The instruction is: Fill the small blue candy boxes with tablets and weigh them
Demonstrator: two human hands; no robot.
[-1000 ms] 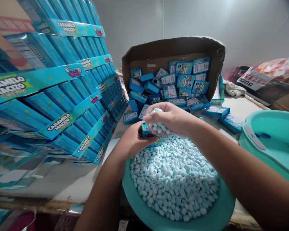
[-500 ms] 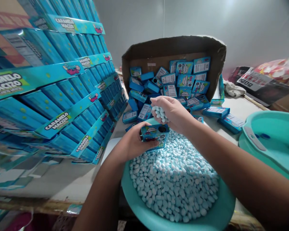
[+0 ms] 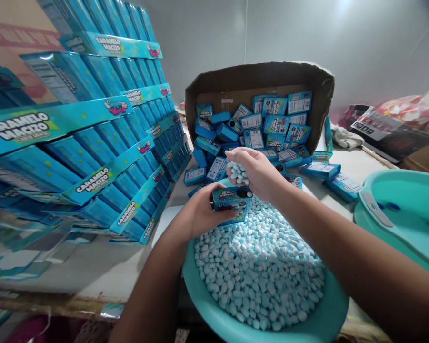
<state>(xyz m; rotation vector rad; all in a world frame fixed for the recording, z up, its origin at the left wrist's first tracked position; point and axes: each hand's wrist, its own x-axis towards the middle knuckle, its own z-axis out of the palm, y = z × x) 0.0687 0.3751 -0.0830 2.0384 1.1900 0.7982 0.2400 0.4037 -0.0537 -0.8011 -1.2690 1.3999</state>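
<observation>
My left hand (image 3: 205, 212) is wrapped round a small blue candy box (image 3: 230, 205), whose upper face shows a dark round hole. Just above that box, my right hand (image 3: 252, 171) is closed round a handful of pale blue and white candies (image 3: 237, 174). One candy sits close to the hole, below the right hand. Under both hands stands a turquoise basin (image 3: 196, 295) filled with the same loose candies (image 3: 260, 271). The inside of the held box is hidden.
Behind the basin, a cardboard carton (image 3: 221, 81) lies on its side with many blue boxes (image 3: 274, 124) spilling out. Stacked display trays (image 3: 93, 186) of blue boxes rise on the left. A second turquoise tub (image 3: 414, 205) stands at the right.
The view has shifted slightly, so the scene sits a little lower. Both hands keep their holds; a candy now shows by the hole of the box.
</observation>
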